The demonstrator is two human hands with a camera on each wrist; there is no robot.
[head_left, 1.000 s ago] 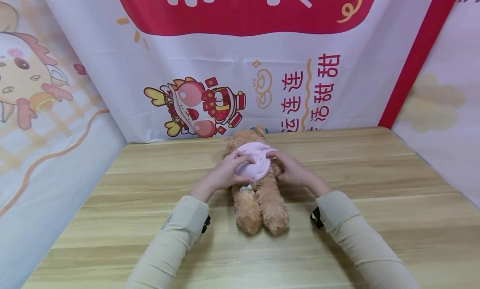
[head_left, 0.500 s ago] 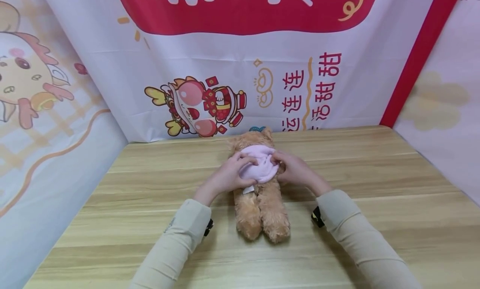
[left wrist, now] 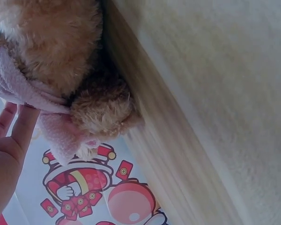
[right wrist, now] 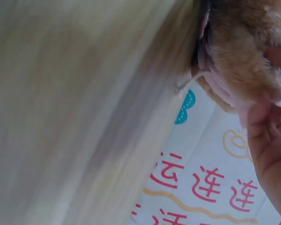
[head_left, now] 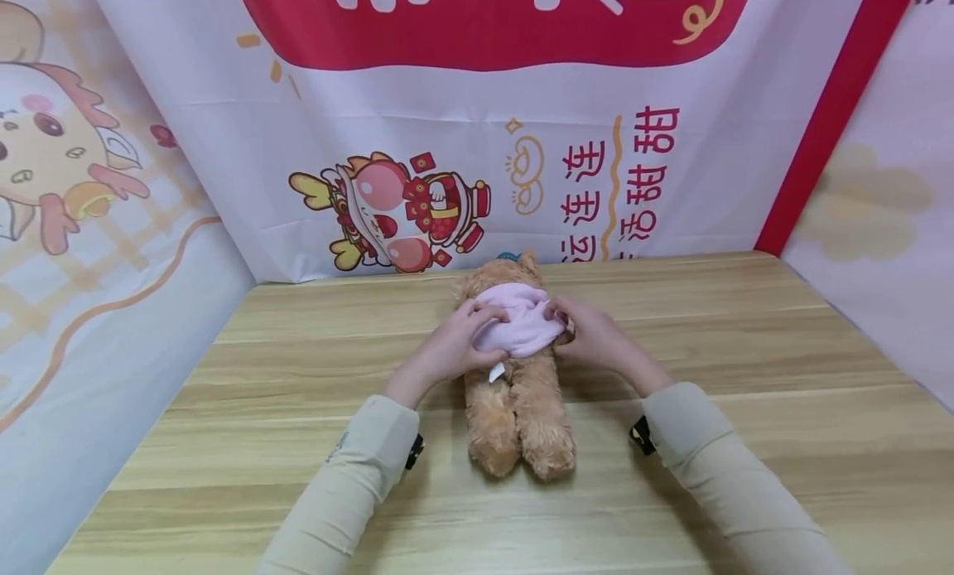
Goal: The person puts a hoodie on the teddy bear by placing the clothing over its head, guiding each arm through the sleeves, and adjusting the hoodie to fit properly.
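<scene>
A brown plush toy lies on the table with its legs toward the near edge and a pink cloth garment around its upper body. My left hand grips the garment's left side, fingers curled over the cloth. On the other side my right hand pinches the garment's right edge beside the toy's arm. A small white tag shows below the cloth. In the left wrist view, fingers of my left hand touch the pink cloth; the right wrist view has my right hand against brown fur.
The wooden table reaches back to a white and red printed cloth hanging behind it. Printed cloths also hang at the left and the right of the table.
The garment's right edge has been drawn outward to the right by my right hand. The toy has shifted slightly toward the near edge, and my left hand has moved slightly right with it.
</scene>
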